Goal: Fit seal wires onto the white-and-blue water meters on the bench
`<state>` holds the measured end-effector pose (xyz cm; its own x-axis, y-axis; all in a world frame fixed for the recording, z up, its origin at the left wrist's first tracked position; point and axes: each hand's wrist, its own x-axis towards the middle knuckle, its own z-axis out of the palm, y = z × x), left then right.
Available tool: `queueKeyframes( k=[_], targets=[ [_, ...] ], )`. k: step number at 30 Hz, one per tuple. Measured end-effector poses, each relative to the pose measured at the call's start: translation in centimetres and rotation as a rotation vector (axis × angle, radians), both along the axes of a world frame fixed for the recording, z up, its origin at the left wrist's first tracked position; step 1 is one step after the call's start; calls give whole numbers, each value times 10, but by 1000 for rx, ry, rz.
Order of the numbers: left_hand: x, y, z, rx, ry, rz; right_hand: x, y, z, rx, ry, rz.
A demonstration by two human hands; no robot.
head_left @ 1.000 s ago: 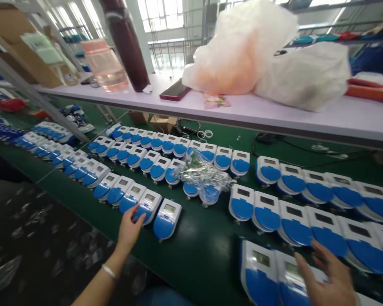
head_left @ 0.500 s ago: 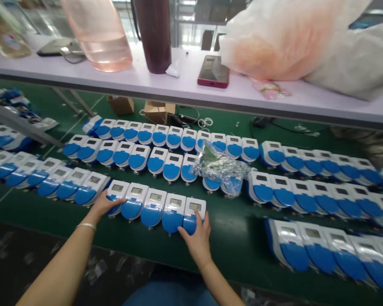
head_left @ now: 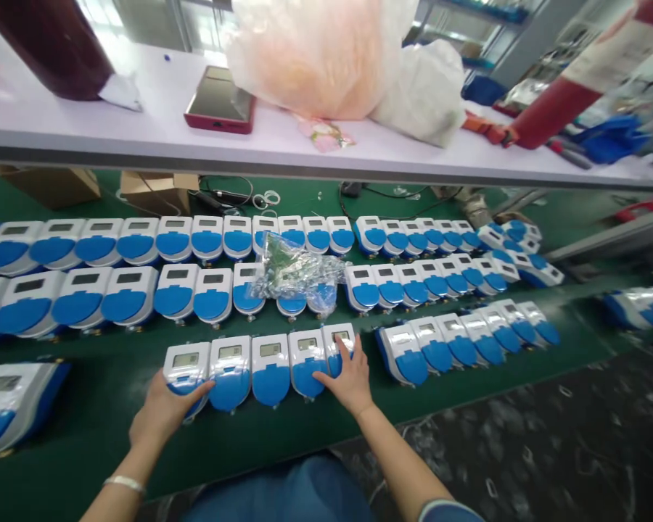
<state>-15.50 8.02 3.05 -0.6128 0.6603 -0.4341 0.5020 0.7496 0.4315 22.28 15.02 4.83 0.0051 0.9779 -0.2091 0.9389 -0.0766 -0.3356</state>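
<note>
A short row of several white-and-blue water meters (head_left: pixel 270 370) stands side by side on the green bench, lids and small displays facing up. My left hand (head_left: pixel 166 406) grips the leftmost meter (head_left: pixel 188 362) of this row, its thumb reaching across the blue lid. At the other end, my right hand (head_left: pixel 351 373) is closed around the rightmost meter (head_left: pixel 337 337), fingers over its top and thumb towards the neighbouring one. The row is clasped between both hands. Just to the right lies another row of meters (head_left: pixel 460 341), with a narrow gap between.
Two longer rows of meters (head_left: pixel 125 297) run behind, with a clear plastic bag of green parts (head_left: pixel 299 272) on top. A white shelf (head_left: pixel 157 145) above carries a phone (head_left: pixel 220 101), plastic bags (head_left: pixel 315 65) and a dark bottle (head_left: pixel 54 51). Cardboard boxes (head_left: pixel 157 192) sit beneath it.
The held row has moved right along the bench, away from the meters on the left and close to the right-hand row. Both hands moved with it, and my view swung right.
</note>
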Motion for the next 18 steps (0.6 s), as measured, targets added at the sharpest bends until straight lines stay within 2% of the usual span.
queueKeyframes(
  k=[6,10,14,18],
  targets=[
    [72,7,11,-69,-11,-51,56,7,-6,61,-130,125],
    [103,13,22,-108,-34,-18,77,5,-14,152,-161,137],
    [110,16,19,-31,-84,28,84,11,-23,226,-132,132],
    [95,8,8,138,-288,59,89,18,-35,177,-112,107]
  ],
)
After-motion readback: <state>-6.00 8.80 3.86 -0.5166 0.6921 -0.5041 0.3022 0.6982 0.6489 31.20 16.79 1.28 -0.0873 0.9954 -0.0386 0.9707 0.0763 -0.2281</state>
